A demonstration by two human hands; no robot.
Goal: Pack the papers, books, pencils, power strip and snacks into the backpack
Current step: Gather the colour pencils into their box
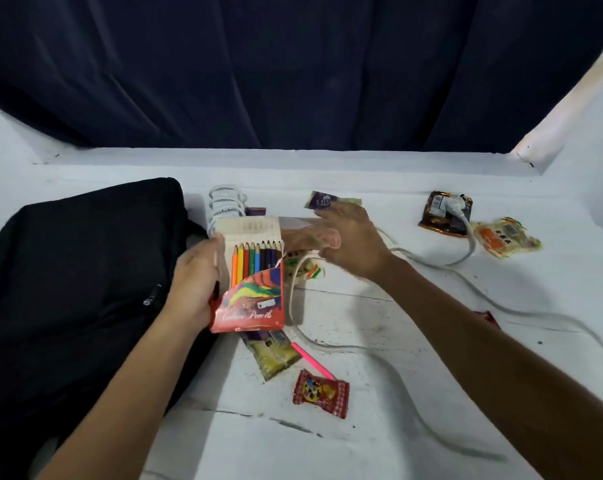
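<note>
The left hand (196,278) grasps the coloured pencil box (253,282) by its left edge, thumb on the front face, holding it upright above the table (379,427) just right of the backpack (78,271); the box lid is folded back and the pencil tips stand exposed. The right hand (348,237) hovers at the far right of the box top with fingers spread and loosely bent; its fingertips are blurred, and whether they touch the flap cannot be told; it clasps nothing that shows.

Hazards noted:
- Open lid; if the box is tilted toward the backpack before the flap is tucked in, pencils are likely to slide out.
- One pink pencil (312,360) lies loose on the table near the box, partly beside a yellow snack packet (274,358); it could be left behind.
- The backpack looks zipped on the visible face; no opening shows, so a one-handed insertion may fumble.
- The power strip (225,202) lies behind the box, its white cord (431,268) trailing right and near across the table, its plug resting on a dark snack packet (443,214); the right forearm crosses above the cord, and a snag could drag packets off.
- Snacks are scattered: a red packet (320,393) near, an orange one (507,237) far right, a purple one (327,200) beyond the right hand; none is packed yet.
</note>
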